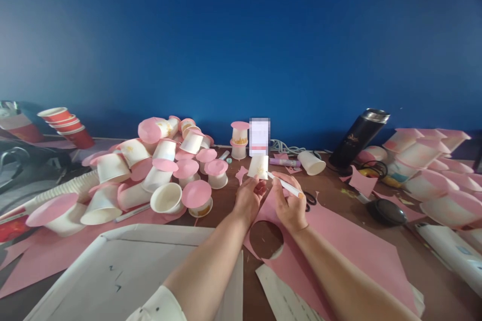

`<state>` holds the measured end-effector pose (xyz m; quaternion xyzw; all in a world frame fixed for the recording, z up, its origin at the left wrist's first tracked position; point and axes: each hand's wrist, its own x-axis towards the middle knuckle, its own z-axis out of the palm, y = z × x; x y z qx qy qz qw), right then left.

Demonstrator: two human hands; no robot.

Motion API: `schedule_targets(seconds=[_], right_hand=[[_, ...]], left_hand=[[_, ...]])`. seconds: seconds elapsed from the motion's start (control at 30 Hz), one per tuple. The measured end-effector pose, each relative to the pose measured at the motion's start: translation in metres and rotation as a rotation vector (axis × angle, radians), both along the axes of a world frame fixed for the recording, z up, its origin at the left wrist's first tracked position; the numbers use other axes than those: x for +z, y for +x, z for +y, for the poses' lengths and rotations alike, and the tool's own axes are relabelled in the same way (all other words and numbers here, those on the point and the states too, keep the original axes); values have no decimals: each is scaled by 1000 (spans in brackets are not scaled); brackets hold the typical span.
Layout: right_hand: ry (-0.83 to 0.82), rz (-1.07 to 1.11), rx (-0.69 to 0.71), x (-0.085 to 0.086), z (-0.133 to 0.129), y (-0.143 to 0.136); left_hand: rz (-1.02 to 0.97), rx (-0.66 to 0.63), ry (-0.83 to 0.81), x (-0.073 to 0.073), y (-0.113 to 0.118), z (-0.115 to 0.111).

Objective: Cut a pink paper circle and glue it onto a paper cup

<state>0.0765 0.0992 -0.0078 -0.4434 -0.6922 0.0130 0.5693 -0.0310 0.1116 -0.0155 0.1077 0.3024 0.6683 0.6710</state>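
My left hand [250, 196] holds a white paper cup [258, 166] with a faint gold print by its lower edge; the cup is upside down, its wider end at the bottom. In my right hand [290, 204] is a white pen [286, 185] with an orange end, its tip at the cup's right side. Below both hands lies a pink paper sheet [350, 241] with a round hole cut in it. The dark handles of scissors [311, 199] show beside my right hand.
Many white cups with pink paper discs [196, 194] crowd the left, more stand at the right [429, 158]. A black flask [357, 139], a dark mouse [387, 211], a lying cup [312, 163] and a white board [150, 271] surround the hands. A blue wall rises behind.
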Motion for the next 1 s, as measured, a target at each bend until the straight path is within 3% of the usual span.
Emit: schedule_targets(seconds=[0.2, 0.43, 0.57, 0.77, 1.0], right_hand=[[-100, 109, 6, -4, 2, 2], [-149, 158, 47, -4, 1, 4], [-186, 252, 57, -3, 2, 4], [-243, 481, 70, -6, 8, 4], [-234, 486, -8, -12, 14, 9]], left_hand=[[-142, -1, -40, 4, -6, 1], [-83, -12, -34, 4, -5, 1], [93, -12, 48, 1, -5, 1], [422, 156, -8, 3, -12, 2], [752, 185, 159, 12, -15, -7]])
